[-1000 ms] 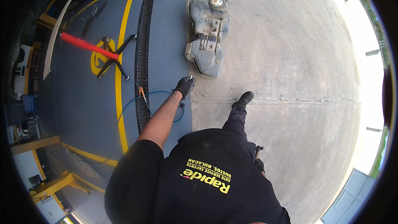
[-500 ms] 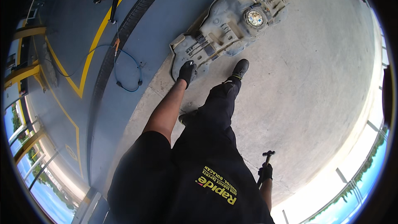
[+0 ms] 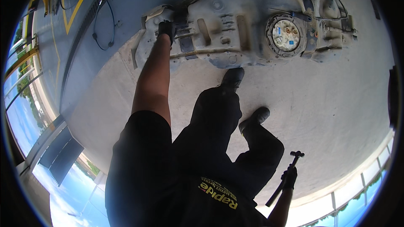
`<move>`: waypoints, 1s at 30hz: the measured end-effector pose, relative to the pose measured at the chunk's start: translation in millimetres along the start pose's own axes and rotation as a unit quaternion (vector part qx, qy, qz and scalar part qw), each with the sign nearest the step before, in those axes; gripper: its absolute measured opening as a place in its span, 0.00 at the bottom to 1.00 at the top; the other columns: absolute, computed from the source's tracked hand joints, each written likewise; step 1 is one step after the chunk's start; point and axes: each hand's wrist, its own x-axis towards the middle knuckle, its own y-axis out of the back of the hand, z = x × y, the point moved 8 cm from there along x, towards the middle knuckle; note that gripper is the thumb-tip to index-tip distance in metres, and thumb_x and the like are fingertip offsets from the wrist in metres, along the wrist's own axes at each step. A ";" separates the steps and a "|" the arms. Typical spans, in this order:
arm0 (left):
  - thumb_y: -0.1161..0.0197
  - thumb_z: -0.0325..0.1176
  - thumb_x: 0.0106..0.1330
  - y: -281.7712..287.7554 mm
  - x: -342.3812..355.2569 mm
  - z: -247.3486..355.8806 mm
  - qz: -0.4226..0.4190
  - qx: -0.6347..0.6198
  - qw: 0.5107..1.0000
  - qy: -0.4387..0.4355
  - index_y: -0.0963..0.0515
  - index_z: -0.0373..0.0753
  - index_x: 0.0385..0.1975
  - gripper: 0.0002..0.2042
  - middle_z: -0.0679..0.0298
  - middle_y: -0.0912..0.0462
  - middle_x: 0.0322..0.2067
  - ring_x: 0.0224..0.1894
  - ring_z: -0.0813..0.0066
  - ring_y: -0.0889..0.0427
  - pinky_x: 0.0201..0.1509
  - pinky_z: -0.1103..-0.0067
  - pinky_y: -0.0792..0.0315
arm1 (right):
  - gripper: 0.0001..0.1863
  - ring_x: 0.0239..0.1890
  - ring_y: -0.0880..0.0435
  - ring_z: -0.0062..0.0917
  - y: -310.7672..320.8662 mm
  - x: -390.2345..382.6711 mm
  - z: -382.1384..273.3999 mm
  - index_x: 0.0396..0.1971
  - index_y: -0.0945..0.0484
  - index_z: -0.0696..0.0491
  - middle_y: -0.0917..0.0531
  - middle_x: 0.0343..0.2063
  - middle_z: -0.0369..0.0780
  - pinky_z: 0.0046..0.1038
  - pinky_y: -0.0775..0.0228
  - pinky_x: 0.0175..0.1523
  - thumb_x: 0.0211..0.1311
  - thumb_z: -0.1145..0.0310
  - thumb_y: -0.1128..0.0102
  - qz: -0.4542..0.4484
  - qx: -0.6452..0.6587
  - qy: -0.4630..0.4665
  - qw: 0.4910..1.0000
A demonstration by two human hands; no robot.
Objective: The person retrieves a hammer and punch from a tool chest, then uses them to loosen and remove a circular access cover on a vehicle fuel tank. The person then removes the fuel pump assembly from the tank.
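A large grey, dusty fuel tank (image 3: 233, 59) lies on the concrete floor in front of me. Set into its right half is a round fuel pump cover (image 3: 286, 38) inside a ring. A screwdriver with a dark blue handle (image 3: 301, 16) rests on the tank just above that ring. My left hand (image 3: 167, 30), in a black glove, reaches to the tank's left end with its fingers closed; what they may hold is hidden. Low on the right, away from the tank, my gloved right hand (image 3: 289, 177) grips a hammer (image 3: 297, 154) by its handle, head up.
A thin blue hose (image 3: 112, 25) lies looped on the blue-grey painted floor at the upper left, beside a dark strip and yellow lines. My shoes (image 3: 256, 117) stand on the concrete close to the tank. Yellow metal arms (image 3: 21, 59) show at the left rim.
I have come nearer to the tank, which now looks larger and lies more level across the view. My left hand stays at its left end. The hammer is still in my right hand.
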 end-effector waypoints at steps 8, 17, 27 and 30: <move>0.51 0.19 0.60 16.2 -113.8 -55.9 -0.128 0.122 0.979 -0.101 0.27 0.40 0.59 0.25 0.61 0.14 0.45 0.19 0.81 0.32 0.21 0.80 0.37 | 0.18 0.14 0.36 0.13 -27.3 237.0 -201.8 0.62 0.27 0.51 0.34 0.16 0.27 0.19 0.43 0.17 0.78 0.62 0.49 -0.085 0.081 0.239 0.964; 0.45 0.27 0.71 41.6 -217.1 -70.6 -0.087 0.084 0.955 -0.272 0.23 0.38 0.54 0.13 0.64 0.15 0.37 0.20 0.85 0.30 0.22 0.84 0.36 | 0.19 0.15 0.35 0.11 -115.5 211.8 -327.3 0.64 0.28 0.54 0.33 0.18 0.26 0.19 0.38 0.18 0.77 0.67 0.47 -0.123 0.016 0.442 0.889; 0.47 0.26 0.76 -241.9 -517.9 -8.1 -0.243 0.385 0.663 -0.594 0.25 0.37 0.61 0.16 0.64 0.17 0.36 0.33 0.77 0.22 0.43 0.78 0.24 | 0.19 0.18 0.32 0.10 -136.4 123.5 -358.9 0.61 0.26 0.55 0.29 0.22 0.28 0.18 0.38 0.20 0.73 0.69 0.41 -0.223 0.070 0.500 0.834; 0.45 0.22 0.72 -269.3 -547.3 -35.6 -0.363 0.198 0.770 -0.486 0.23 0.37 0.59 0.17 0.64 0.19 0.37 0.36 0.74 0.21 0.47 0.77 0.24 | 0.19 0.16 0.33 0.11 -172.7 127.5 -362.7 0.60 0.25 0.55 0.29 0.21 0.29 0.18 0.38 0.20 0.73 0.66 0.39 -0.278 0.125 0.501 0.810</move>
